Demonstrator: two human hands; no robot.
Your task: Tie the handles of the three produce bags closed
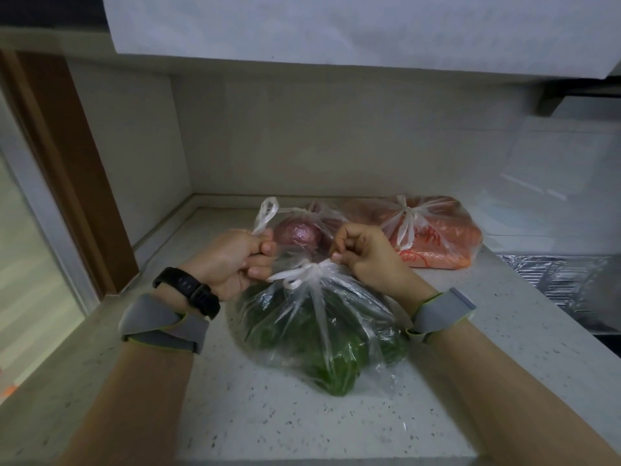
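Observation:
Three clear produce bags lie on the speckled counter (255, 415). The nearest, the green pepper bag (322, 334), has its handles crossed into a knot (304, 274) on top. My left hand (235, 260) is closed on one handle, whose loop (265, 213) sticks up above the fist. My right hand (366, 253) pinches the other handle end just right of the knot. Behind them sits the red onion bag (302, 232) with twisted handles; whether they are knotted I cannot tell. At the back right, the carrot bag (433, 235) is tied with a knot.
The counter sits in a corner, with walls close at the back and left. A white cabinet hangs overhead. Crinkled foil (564, 277) covers a surface to the right. A wooden window frame (67, 169) stands at the left. Bare counter lies in front of the pepper bag.

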